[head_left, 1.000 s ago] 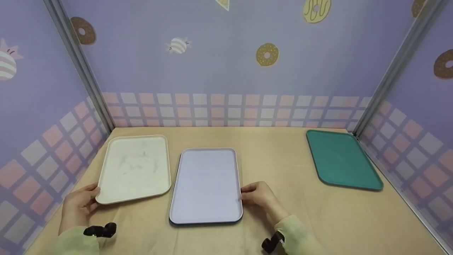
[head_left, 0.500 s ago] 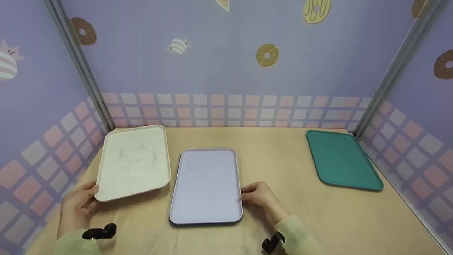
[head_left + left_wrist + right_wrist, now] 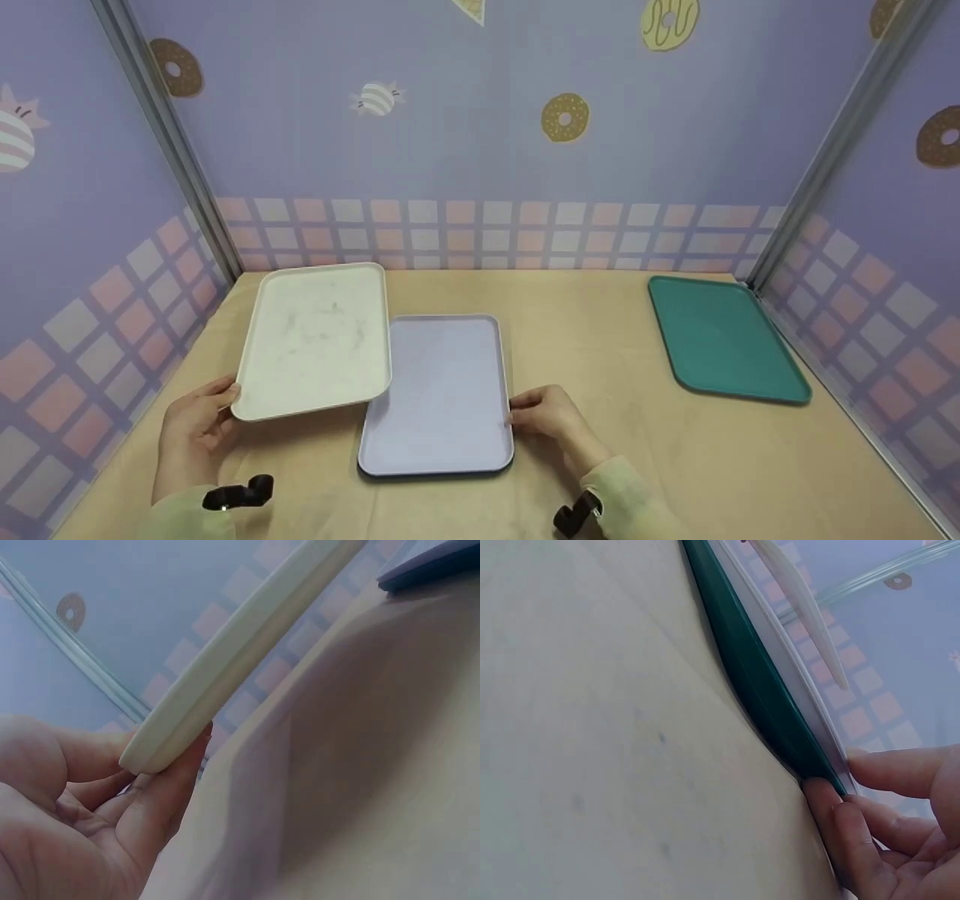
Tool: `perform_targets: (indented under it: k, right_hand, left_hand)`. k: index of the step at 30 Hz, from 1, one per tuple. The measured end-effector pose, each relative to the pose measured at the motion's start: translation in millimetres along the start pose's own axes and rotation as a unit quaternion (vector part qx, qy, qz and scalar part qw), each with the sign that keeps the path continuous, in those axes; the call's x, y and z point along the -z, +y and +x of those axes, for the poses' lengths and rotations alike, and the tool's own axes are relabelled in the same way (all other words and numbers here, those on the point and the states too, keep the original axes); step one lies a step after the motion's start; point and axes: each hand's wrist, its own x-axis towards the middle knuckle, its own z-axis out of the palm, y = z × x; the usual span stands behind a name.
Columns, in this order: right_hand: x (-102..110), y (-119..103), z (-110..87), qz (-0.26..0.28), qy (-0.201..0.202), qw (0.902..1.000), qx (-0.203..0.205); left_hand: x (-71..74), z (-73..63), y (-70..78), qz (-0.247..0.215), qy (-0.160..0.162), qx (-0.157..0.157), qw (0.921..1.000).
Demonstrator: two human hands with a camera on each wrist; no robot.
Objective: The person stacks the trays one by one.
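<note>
While left fingers (image 3: 216,388) suspend the white tray (image 3: 319,337), right fingers (image 3: 531,399) grip stacked tray rims (image 3: 761,682).

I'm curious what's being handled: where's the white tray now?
In the head view, the white tray is left of centre, raised above the table in the left hand's grip, partly hiding the lavender tray.

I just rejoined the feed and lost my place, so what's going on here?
A person's left hand holds the white tray by its near left corner, up off the table, its right side overhanging part of the lavender tray. The lavender tray lies on a dark tray, and the right hand pinches the right edge of that pair. The green tray lies apart, toward the right side.
</note>
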Motion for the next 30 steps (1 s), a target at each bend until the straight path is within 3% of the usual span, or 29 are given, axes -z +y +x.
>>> perform_targets:
  k: [10,16,19,22,26,30]
  right_hand:
    - [-1.7,-4.4,0.2,-0.040,0.019,0.9990,0.001]
    - [-4.1,-17.2,-3.6,-0.054,0.083,0.9924,0.073]
    - [-7.8,-20.7,-4.7,0.001,0.074,0.9932,0.090]
    - [-13.7,-21.4,-5.2,0.084,0.033,0.9935,0.068]
    - [-20.8,-20.6,-7.3,0.165,-0.022,0.9852,0.040]
    - [-26.1,-20.5,-10.2,0.207,-0.054,0.9763,0.033]
  left_hand:
    - [-24.0,-4.4,-7.2,0.000,-0.040,-0.015,0.9991]
    - [-40.7,-6.8,-8.4,0.023,-0.048,-0.028,0.9982]
    - [-51.1,-7.2,-9.7,0.031,-0.058,-0.034,0.9973]
    - [-62.0,-7.8,-12.8,0.044,-0.073,-0.039,0.9956]
    - [-77.4,-9.1,-17.5,0.059,-0.083,-0.042,0.9939]
    - [-92.2,-10.1,-21.8,0.061,-0.092,-0.045,0.9929]
